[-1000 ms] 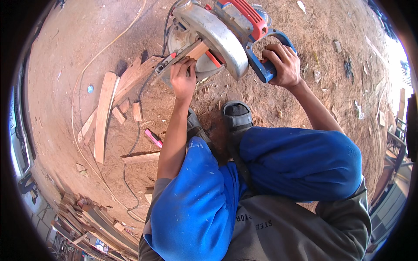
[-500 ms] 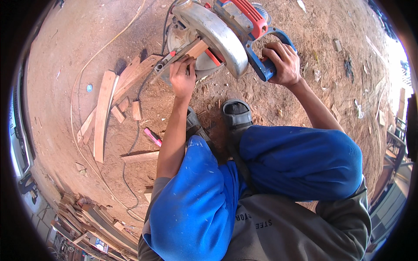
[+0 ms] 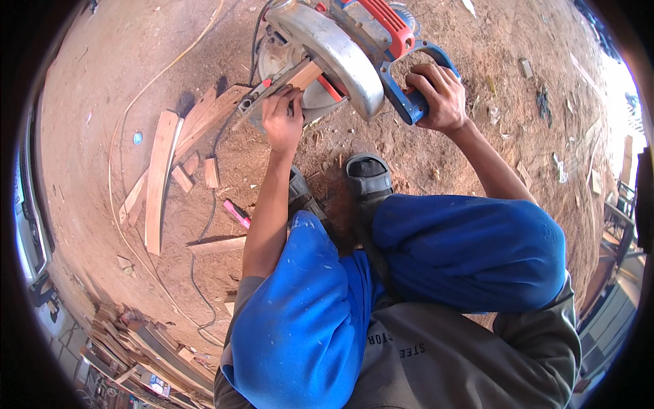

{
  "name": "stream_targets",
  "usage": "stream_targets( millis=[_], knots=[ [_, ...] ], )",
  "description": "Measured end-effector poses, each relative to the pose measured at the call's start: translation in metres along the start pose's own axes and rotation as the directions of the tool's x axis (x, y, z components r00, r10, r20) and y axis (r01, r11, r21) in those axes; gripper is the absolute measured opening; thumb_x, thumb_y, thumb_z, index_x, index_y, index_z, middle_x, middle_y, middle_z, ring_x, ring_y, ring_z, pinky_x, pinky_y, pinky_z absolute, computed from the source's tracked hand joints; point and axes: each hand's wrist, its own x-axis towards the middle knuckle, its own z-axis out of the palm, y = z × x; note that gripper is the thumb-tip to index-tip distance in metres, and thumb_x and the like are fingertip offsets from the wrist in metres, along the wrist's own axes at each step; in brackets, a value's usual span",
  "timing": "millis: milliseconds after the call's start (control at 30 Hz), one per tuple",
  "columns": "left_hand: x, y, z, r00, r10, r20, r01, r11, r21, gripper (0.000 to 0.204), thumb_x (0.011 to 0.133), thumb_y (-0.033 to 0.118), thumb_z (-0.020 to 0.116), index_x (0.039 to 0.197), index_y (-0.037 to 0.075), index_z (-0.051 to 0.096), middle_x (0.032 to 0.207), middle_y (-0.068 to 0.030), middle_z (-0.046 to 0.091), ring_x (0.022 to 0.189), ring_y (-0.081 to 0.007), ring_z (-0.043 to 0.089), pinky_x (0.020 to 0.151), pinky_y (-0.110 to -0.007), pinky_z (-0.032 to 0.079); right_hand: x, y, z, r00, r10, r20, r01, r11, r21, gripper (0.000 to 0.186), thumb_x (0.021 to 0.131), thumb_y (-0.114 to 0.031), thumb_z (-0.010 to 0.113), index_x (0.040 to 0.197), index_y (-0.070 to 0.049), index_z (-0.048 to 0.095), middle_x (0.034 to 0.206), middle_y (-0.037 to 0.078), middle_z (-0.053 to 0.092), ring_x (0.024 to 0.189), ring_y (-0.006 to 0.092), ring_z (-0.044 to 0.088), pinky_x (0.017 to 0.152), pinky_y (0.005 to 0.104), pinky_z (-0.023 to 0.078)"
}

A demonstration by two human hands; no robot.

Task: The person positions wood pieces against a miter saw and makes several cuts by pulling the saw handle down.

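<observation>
A miter saw with a silver blade guard and a blue-and-red body stands on the dirt in front of me. My right hand is wrapped round its blue loop handle. On the saw's base a short wooden piece lies along the metal fence, its far end beside the blade guard. The fingers of my left hand are closed on the near end of this piece, against the fence. The blade itself is hidden by the guard.
Several wooden boards and small offcuts lie left of the saw. A pink marker-like object rests near my left forearm. A dark cable and a yellowish one cross the ground. A wood pile fills the lower left.
The whole view has shifted very slightly. Both hands keep their hold, and the saw and wooden piece show no clear movement.
</observation>
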Motion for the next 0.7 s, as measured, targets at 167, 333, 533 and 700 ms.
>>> stream_targets(
  millis=[167,333,533,700],
  knots=[
    [0.0002,-0.0004,-0.0012,1.0,0.01,0.007,-0.01,1.0,0.013,0.011,0.086,0.002,0.083,0.096,0.006,0.081,0.104,-0.0052,0.077,0.102,-0.0255,0.072,0.088,-0.04,0.058,0.0008,-0.0017,-0.0022,1.0,-0.01,-0.005,0.009,1.0,-0.005,0.044,0.07,-0.018,0.083,0.111,-0.013,0.068,0.111,0.005,0.068,0.095,0.0267,0.071,0.081,0.0398,0.053],
    [0.0005,0.0004,-0.0012,1.0,0.004,0.013,-0.004,1.0,0.004,0.011,0.086,0.002,0.083,0.096,0.005,0.081,0.104,-0.0055,0.077,0.102,-0.0257,0.072,0.089,-0.04,0.058,0.0002,-0.0008,-0.0009,1.0,-0.001,0.002,0.001,1.0,-0.001,0.044,0.07,-0.019,0.083,0.111,-0.014,0.068,0.111,0.005,0.068,0.094,0.027,0.07,0.08,0.0398,0.053],
    [0.0025,0.0026,-0.0028,1.0,0.01,0.007,-0.01,1.0,0.006,0.011,0.086,0.002,0.083,0.096,0.005,0.081,0.103,-0.0057,0.078,0.101,-0.0252,0.073,0.088,-0.039,0.056,-0.001,-0.0004,0.001,1.0,-0.002,-0.007,0.002,1.0,-0.008,0.046,0.069,-0.02,0.083,0.111,-0.014,0.068,0.112,0.005,0.068,0.095,0.0271,0.07,0.081,0.0397,0.053],
    [0.001,0.0027,-0.0037,0.999,-0.032,0.036,0.032,0.999,0.012,0.016,0.085,0.002,0.085,0.1,0.006,0.083,0.106,-0.0063,0.079,0.104,-0.0256,0.073,0.093,-0.039,0.057,-0.0021,-0.0002,0.0017,1.0,0.008,0.003,-0.008,1.0,-0.003,0.047,0.067,-0.02,0.083,0.111,-0.014,0.067,0.111,0.005,0.068,0.096,0.0271,0.07,0.082,0.0396,0.053]
  ],
)
